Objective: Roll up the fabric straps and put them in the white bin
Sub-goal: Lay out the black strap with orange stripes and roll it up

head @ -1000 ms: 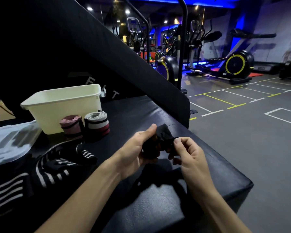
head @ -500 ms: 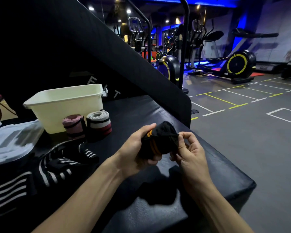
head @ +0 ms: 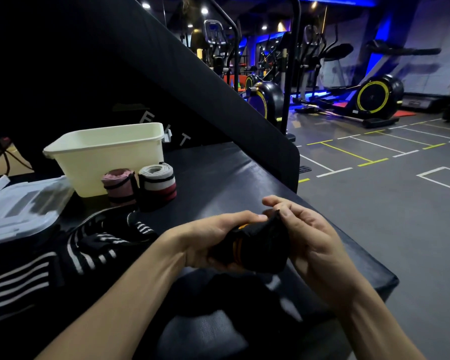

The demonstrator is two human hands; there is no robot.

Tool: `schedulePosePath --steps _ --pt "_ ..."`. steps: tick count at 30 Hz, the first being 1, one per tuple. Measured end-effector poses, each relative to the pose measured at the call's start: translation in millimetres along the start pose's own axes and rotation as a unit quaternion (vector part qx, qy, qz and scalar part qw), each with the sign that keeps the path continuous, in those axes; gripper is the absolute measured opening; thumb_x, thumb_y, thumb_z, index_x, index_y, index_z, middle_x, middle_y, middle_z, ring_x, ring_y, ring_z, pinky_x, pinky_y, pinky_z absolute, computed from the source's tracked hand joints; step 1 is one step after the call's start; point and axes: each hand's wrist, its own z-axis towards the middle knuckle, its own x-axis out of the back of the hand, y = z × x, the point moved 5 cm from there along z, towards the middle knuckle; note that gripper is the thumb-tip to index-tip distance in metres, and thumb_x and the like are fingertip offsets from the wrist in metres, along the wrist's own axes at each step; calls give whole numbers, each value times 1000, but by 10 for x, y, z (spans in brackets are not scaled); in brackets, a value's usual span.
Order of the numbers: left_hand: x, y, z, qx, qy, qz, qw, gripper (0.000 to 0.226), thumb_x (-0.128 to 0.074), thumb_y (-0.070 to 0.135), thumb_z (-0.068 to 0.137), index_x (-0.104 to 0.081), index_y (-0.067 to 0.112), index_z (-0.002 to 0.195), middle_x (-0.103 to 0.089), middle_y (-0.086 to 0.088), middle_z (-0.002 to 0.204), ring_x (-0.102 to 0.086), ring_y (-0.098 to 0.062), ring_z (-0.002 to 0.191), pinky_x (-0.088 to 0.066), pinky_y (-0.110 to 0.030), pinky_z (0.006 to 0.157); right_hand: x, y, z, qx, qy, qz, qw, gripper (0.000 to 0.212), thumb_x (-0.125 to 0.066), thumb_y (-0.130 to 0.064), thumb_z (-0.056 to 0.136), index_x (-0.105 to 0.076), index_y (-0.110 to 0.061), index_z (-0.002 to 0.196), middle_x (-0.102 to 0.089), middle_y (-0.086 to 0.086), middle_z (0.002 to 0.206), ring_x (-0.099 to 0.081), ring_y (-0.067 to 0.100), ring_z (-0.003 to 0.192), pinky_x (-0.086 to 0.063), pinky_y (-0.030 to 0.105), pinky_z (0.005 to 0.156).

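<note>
Path from the hands to white bin [head: 107,157] runs leftward over the black padded bench top [head: 218,178]. Two upright rolled straps, pink roll [head: 120,187] and grey roll with red band [head: 157,187], stand touching the bin's near wall, blocking low approach there. Loose black-and-white striped straps [head: 102,240] lie between hands and rolls. Clear plastic lid [head: 18,206] lies left of the bin. Slanted black panel [head: 192,81] rises behind the bin. Bin mouth is open above. Bare bench surface lies right of the grey roll.
</note>
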Motion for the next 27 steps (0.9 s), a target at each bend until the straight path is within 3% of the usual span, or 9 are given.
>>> schedulePosePath --steps 5,7,9,11,13,18,22,25,27 --pt "-50 -29 54 -22 25 48 998 29 -57 56 95 -72 31 94 -61 0 75 -53 -14 63 -33 -31 60 -56 36 -1 -91 13 -4 996 30 -64 -22 83 -74 -4 105 -68 14 91 -69 17 78 -57 24 70" --pt "-80 -18 64 -41 3 40 998 34 -55 59 92 -75 33 85 -61 1 69 -51 -14 55 -28 -30 54 -47 73 23 -123 23 15 992 24 -64 -21 83 -76 -4 95 -68 17 93 -69 20 77 -58 26 70" --pt "-36 -1 67 -61 -12 4 998 44 -52 61 93 -76 28 77 -60 0 63 -49 -13 48 -22 -29 47 -36 103 61 -116 15 2 993 22 -70 -23 89 -76 -3 93 -64 18 93 -63 22 83 -54 29 70" --pt "37 30 72 -89 -17 -47 995 46 -56 62 90 -72 19 88 -58 -5 66 -48 -14 45 -15 -32 47 -35 120 98 -98 7 -18 995 17 -68 -18 92 -75 -3 94 -59 18 91 -54 24 83 -47 30 67" --pt "64 73 66 -118 -29 -97 988 53 -59 61 88 -65 9 96 -55 -10 68 -47 -15 42 -16 -29 43 -23 142 129 -89 13 -30 996 16 -65 -13 90 -74 -11 78 -58 10 77 -54 14 69 -44 24 59" --pt "111 122 42 -153 -20 -141 978 51 -51 58 93 -71 15 72 -57 -5 58 -44 -12 35 -9 -28 41 -73 203 158 -79 -14 -93 992 19 -67 -11 90 -71 -19 73 -64 1 73 -57 8 71 -41 28 64" --pt "27 66 48 -116 -51 -115 985 41 -68 58 80 -69 17 74 -53 -5 60 -45 -13 40 -21 -23 37 -27 203 160 -35 10 -156 987 9 -72 -12 78 -67 -6 82 -65 2 68 -58 10 62 -44 22 55" --pt "-60 56 34 -86 -50 -100 990 41 -54 51 89 -65 17 70 -50 -3 53 -42 -11 34 -24 -16 35 81 214 197 -4 78 -193 978 24 -70 -18 72 -67 1 88 -66 2 71 -59 13 64 -47 24 55" --pt "-19 54 67 -86 -30 -97 991 44 -55 56 92 -64 16 77 -52 -5 57 -43 -13 37 -24 -19 36 100 273 208 -24 82 -197 977 19 -70 -10 76 -63 6 84 -60 14 70 -54 21 62 -43 25 48"
